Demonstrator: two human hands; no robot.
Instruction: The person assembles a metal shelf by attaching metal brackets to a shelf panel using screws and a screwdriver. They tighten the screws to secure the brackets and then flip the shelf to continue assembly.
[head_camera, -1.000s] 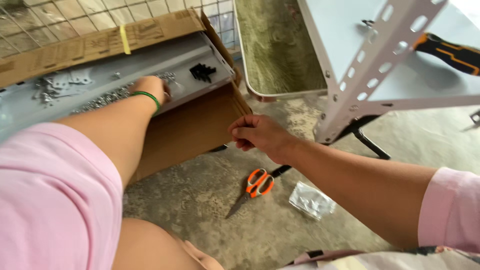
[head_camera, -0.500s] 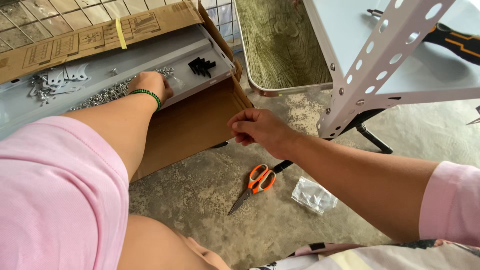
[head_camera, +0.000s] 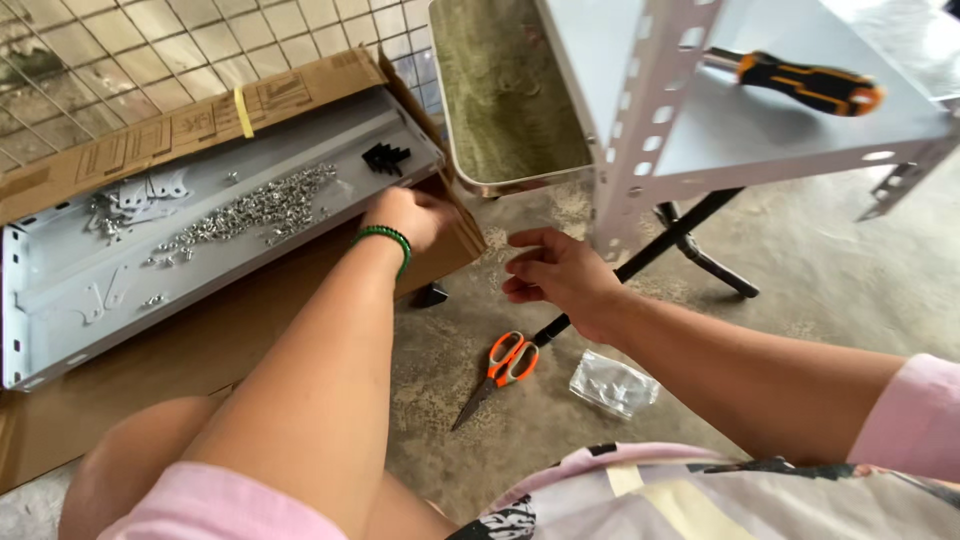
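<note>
My left hand (head_camera: 408, 213), with a green bracelet on the wrist, rests on the near edge of a grey metal shelf tray (head_camera: 60, 290) that lies in a flat cardboard box (head_camera: 160, 135). A heap of small silver screws (head_camera: 255, 207) and several black plastic caps (head_camera: 385, 157) lie in the tray just beyond the fingers. What the hand grips is hidden. My right hand (head_camera: 560, 275) hovers above the concrete floor, fingers loosely curled, beside a perforated post (head_camera: 650, 125) of a grey metal rack.
Orange-handled scissors (head_camera: 500, 365) and a small clear plastic bag (head_camera: 612, 385) lie on the floor under my right forearm. A black-and-orange screwdriver (head_camera: 800, 82) rests on the rack's shelf. A steel-rimmed table (head_camera: 500, 100) stands behind. Tiled wall at the back.
My left hand has slid right along the tray, past the screws towards the box corner. My right hand has moved off the cardboard flap into the air.
</note>
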